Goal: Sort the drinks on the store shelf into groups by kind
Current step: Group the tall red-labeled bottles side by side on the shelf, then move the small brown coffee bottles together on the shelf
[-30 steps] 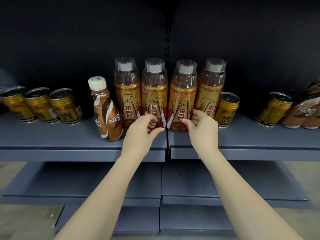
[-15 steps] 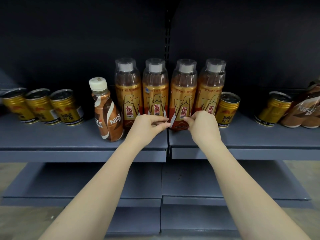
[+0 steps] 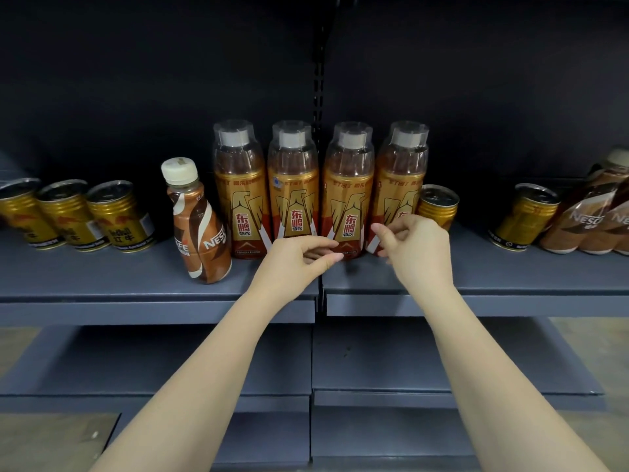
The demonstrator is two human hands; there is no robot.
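Observation:
Several tall gold and red energy drink bottles (image 3: 292, 199) stand side by side at the middle of the grey shelf (image 3: 102, 277). A brown coffee bottle (image 3: 200, 229) with a cream cap stands just left of the row. My left hand (image 3: 296, 260) hovers at the base of the second and third bottles, fingers loosely curled and holding nothing. My right hand (image 3: 417, 247) is in front of the fourth bottle's base, fingers apart and also empty. A gold can (image 3: 437, 206) stands right of the row, partly hidden by my right hand.
Three gold cans (image 3: 119, 216) stand in a row at the left of the shelf. Another gold can (image 3: 526, 216) and more brown coffee bottles (image 3: 592, 219) sit at the far right. The shelf has a seam at its middle. A lower shelf (image 3: 170, 362) juts out below.
Both hands were pinching at the base of the third bottle half a second ago. They have since come off it and moved slightly apart. The bottles stay in line.

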